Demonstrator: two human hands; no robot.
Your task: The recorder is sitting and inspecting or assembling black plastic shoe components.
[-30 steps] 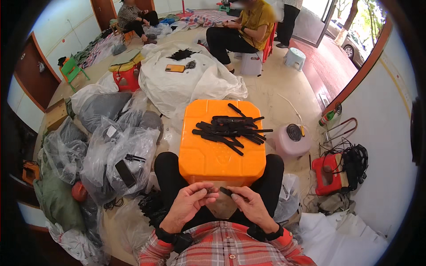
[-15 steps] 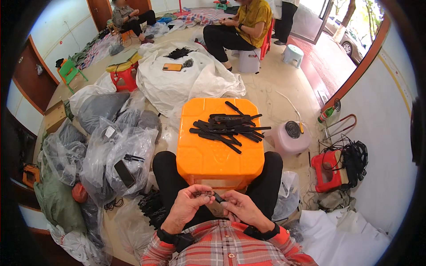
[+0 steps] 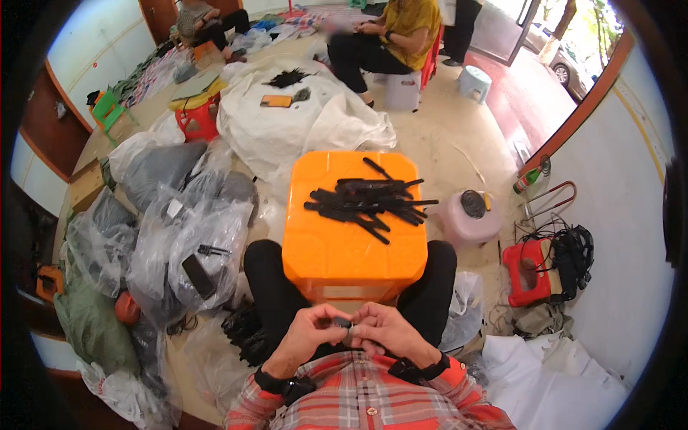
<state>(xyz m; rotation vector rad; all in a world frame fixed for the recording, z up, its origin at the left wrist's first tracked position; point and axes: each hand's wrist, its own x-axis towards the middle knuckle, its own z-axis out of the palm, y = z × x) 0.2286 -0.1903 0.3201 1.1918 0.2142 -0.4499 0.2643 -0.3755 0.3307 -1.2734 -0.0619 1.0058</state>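
In front of my belly my two hands meet, fingers closed and nearly touching. My left hand (image 3: 309, 337) pinches a small dark piece (image 3: 342, 322), and the fingertips of my right hand (image 3: 387, 332) close on its other side. Most of that piece is hidden by the fingers, so its kind cannot be made out. Just beyond my hands, between my knees, stands an orange plastic stool (image 3: 351, 261). A loose heap of flat black strips (image 3: 365, 201) lies across its top.
To the left lie clear plastic bags (image 3: 154, 251) with dark contents and a dark phone (image 3: 198, 276). A white sheet (image 3: 251, 132) spreads beyond the stool. On the right are a pinkish jug (image 3: 469, 228) and a red stool (image 3: 523, 272). Two seated people work farther off.
My hands have drawn closer together, and their fingers now cover more of the dark piece held between them. The black strips remain on the orange stool.
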